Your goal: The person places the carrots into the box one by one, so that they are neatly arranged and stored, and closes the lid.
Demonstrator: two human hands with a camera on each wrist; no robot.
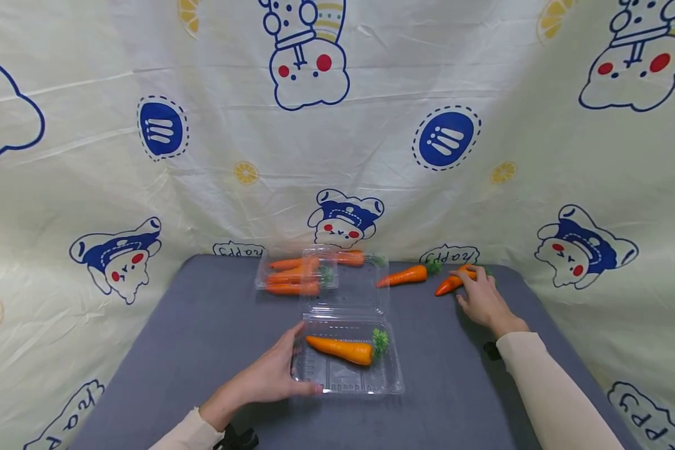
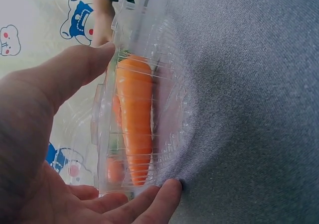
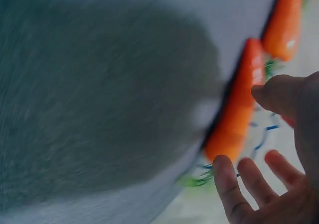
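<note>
A clear hinged plastic box (image 1: 345,380) lies with its lid (image 1: 349,300) folded back on the table. One orange carrot (image 1: 340,349) with a green top is in its base. My left hand (image 1: 267,375) grips the box's left side, thumb at the front edge and fingers along the back left; the left wrist view shows the carrot through the wall. My right hand (image 1: 484,301) is over another carrot (image 3: 237,104) at the back right. There the thumb and index fingertip lie at the carrot, spread apart along its length, while the other fingers stand off it.
Left of that carrot lies a further loose carrot (image 1: 406,275). Behind the box, a second clear container (image 1: 262,279) holds several carrots (image 1: 292,275), partly overlapped by the raised lid. A grey cloth covers the table (image 1: 202,337); a printed curtain (image 1: 371,144) hangs at the back edge.
</note>
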